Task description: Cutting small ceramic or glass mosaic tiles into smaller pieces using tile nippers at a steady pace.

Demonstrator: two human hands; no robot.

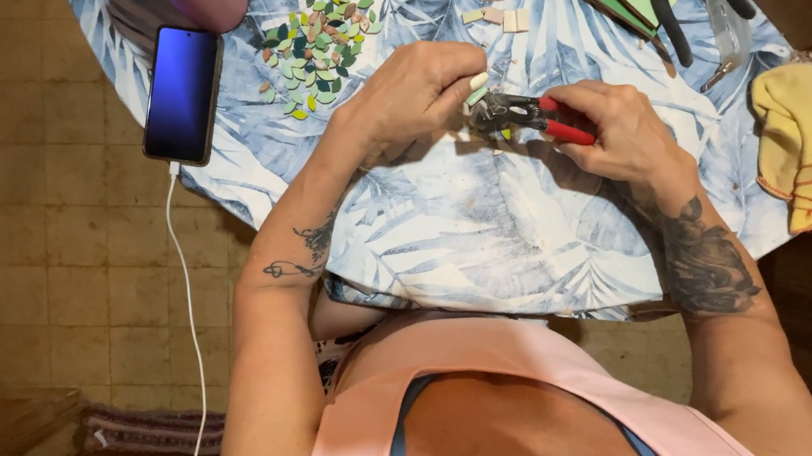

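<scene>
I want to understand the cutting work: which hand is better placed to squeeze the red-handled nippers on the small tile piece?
Right. The right hand already grips the nippers' red handles, while the left hand pinches the small pale tile piece at the jaws.

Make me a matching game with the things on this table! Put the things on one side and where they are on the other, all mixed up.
Things:
1. phone
2. yellow cloth
3. red-handled nippers
4. leaf-shaped pieces

Places:
A. in the right hand
B. piled above the left hand
C. table's left edge, cable plugged in
D. table's right edge

Pairs: 1-C, 2-D, 3-A, 4-B
</scene>
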